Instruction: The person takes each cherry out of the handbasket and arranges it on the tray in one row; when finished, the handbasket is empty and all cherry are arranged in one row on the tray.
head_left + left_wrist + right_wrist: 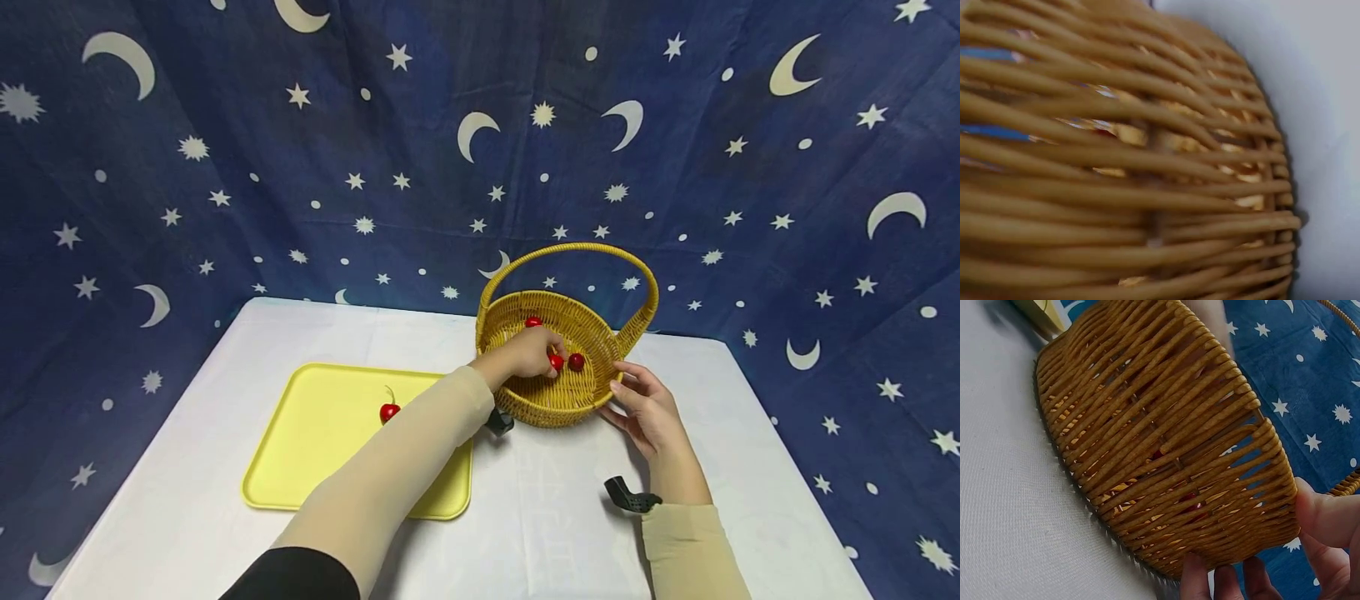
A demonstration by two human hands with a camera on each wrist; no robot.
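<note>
A wicker basket (551, 412) with a tall arched handle stands toward the back of the table, and its woven side fills most of both wrist views. Inside it, my left hand (531, 352) reaches over the near left rim and pinches a red cherry (556, 362) low down. A darker cherry (576, 362) lies just right of those fingers, and another red cherry (532, 322) is by the far wall. My right hand (651, 410) grips the basket's right rim, thumb (1322, 512) at the edge and fingers (1225, 582) against the outer wall.
Left of the basket lies a yellow tray (330, 417), partly covered by my left forearm. One red cherry (388, 412) with a stem rests on it. Behind the white-covered table (555, 517) hangs a dark blue cloth (420, 167) with moons and stars.
</note>
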